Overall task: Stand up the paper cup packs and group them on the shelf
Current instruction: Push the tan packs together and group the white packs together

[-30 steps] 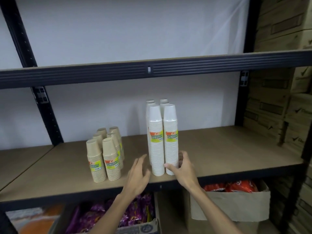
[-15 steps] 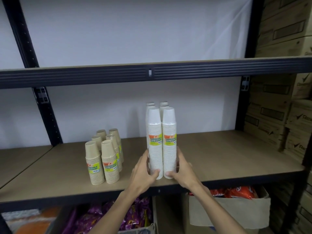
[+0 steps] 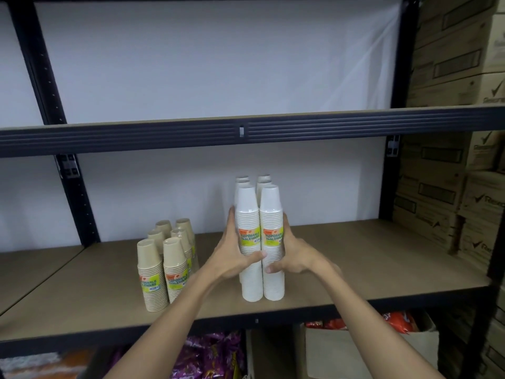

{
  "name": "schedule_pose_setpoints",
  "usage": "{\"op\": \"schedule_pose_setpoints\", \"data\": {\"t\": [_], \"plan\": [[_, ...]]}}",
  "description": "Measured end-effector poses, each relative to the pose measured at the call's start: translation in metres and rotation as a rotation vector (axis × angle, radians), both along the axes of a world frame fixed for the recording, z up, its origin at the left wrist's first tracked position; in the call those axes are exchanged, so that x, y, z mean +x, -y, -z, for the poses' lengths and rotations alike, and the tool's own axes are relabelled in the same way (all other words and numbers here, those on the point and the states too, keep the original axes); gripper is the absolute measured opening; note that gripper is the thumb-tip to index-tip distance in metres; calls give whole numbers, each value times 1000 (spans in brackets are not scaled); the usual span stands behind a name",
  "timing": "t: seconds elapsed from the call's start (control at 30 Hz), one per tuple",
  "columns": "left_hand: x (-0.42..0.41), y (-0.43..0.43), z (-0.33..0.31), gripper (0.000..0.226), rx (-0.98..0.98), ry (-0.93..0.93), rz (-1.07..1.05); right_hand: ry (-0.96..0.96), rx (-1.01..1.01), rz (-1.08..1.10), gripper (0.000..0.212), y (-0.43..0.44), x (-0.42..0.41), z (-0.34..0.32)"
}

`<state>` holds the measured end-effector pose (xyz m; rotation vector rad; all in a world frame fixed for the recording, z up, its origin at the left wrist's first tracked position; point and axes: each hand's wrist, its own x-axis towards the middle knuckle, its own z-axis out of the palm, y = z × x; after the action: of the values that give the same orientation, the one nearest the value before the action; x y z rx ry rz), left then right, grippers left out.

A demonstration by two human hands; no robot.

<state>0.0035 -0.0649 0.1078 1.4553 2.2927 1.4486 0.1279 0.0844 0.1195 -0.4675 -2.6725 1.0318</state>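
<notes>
Several tall white paper cup packs (image 3: 259, 214) stand upright in a tight cluster near the front of the wooden shelf (image 3: 355, 263). My left hand (image 3: 232, 255) presses against the cluster's left side and my right hand (image 3: 293, 254) against its right side, thumbs across the front two packs below their yellow labels. To the left, several shorter brown paper cup packs (image 3: 164, 266) stand upright in their own group, apart from the white ones.
A dark metal upper shelf beam (image 3: 246, 132) runs overhead. Black uprights (image 3: 76, 203) flank the bay. Cardboard boxes (image 3: 451, 173) are stacked at the right. Below the shelf sit purple snack bags (image 3: 213, 354) and a box with red bags (image 3: 396, 321).
Both hands closed in on the white cup packs from either side and slid up from near the base to label height. The camera view moved closer.
</notes>
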Motion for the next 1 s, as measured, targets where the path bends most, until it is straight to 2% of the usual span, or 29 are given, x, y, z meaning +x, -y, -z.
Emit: {"op": "schedule_pose_setpoints", "data": {"t": [0.23, 0.53, 0.67, 0.77, 0.83, 0.93, 1.0], "plan": [[5, 0, 5, 96, -29, -40, 16, -18, -21, 14, 128, 7, 4, 4], [9, 3, 3, 95, -46, -52, -7, -70, -49, 12, 120, 11, 7, 4], [11, 7, 3, 107, -68, -36, 11, -86, -128, 125, 126, 19, 13, -1], [9, 14, 1, 119, -96, -26, -24, -290, -74, 311, 113, 36, 20, -6], [5, 22, -3, 121, -106, -49, -94, -475, 14, 365, 96, 52, 24, -9], [1, 46, -13, 115, -35, -132, -157, -683, 104, 279, 71, 84, 23, -16], [-5, 69, -23, 104, 23, -229, -216, -715, 126, 179, 63, 107, 14, -19]]}}
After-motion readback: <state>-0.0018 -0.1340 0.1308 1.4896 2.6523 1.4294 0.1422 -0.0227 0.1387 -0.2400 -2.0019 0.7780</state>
